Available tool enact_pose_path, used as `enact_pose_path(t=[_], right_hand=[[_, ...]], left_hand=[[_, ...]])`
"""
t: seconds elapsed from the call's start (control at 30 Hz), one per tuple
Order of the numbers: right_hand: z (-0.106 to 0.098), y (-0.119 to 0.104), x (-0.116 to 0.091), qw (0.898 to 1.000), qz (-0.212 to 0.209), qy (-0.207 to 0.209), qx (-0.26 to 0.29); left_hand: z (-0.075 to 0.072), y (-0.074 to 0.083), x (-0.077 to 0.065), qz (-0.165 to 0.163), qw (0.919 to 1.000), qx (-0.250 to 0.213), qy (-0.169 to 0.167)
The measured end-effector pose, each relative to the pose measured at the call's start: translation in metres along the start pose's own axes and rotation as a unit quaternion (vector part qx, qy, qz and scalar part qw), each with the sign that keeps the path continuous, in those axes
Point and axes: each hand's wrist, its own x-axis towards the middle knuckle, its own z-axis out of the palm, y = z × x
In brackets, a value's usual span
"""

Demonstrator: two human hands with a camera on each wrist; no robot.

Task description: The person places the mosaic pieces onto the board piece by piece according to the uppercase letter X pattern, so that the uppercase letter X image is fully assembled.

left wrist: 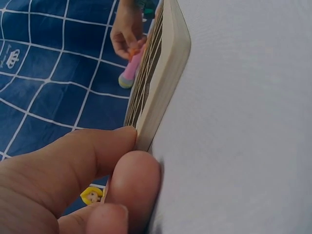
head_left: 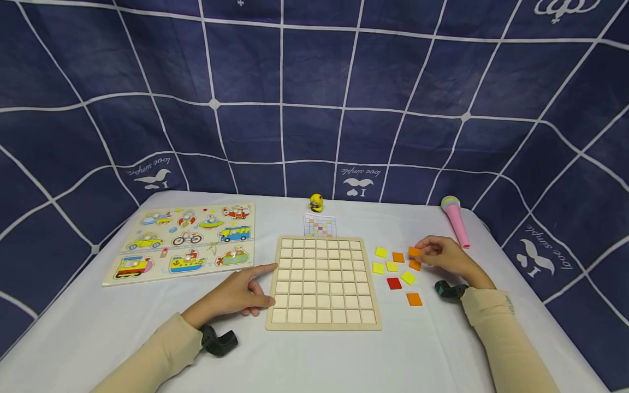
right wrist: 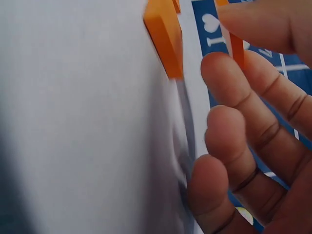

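A wooden grid board [head_left: 324,326] of bare square cells lies in front of me. At its left edge, my left hand [head_left: 236,292] touches the frame with the outstretched index finger and the thumb; in the left wrist view the board's side [left wrist: 168,73] runs past the fingertips. My right hand [head_left: 444,255] pinches an orange tile [right wrist: 237,51] between thumb and fingers, above the table. Below it another orange tile [head_left: 415,265] lies close by. Around these are several yellow tiles [head_left: 408,278], a red tile [head_left: 394,284] and more orange tiles [head_left: 414,299].
A vehicle puzzle board [head_left: 182,240] lies on the left. Behind the grid are a coloured pattern card [head_left: 320,225] and a small yellow figurine [head_left: 316,202]. The pink toy microphone [head_left: 458,221] rests at the back right. A dark blue checked cloth [head_left: 314,131] surrounds the table.
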Motion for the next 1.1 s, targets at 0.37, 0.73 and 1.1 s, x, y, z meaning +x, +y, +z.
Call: enact_pose_path(t=[0.37,0.73,1.1], right_hand=[[0.013,-0.018,0.006,1.0,-0.028,-0.004,0.007],[0.029,-0.037,0.008,0.998,-0.028,-0.005,0.05],[0.04,-0.049,0.014,0.994,-0.018,-0.012,0.108]], left_hand=[[0.0,0.002,-0.001,0.0,1.0,-0.001,0.003],[0.001,0.001,-0.001,0.0,1.0,0.003,0.006],[0.001,0.001,0.0,-0.011,0.9999,0.005,0.01]])
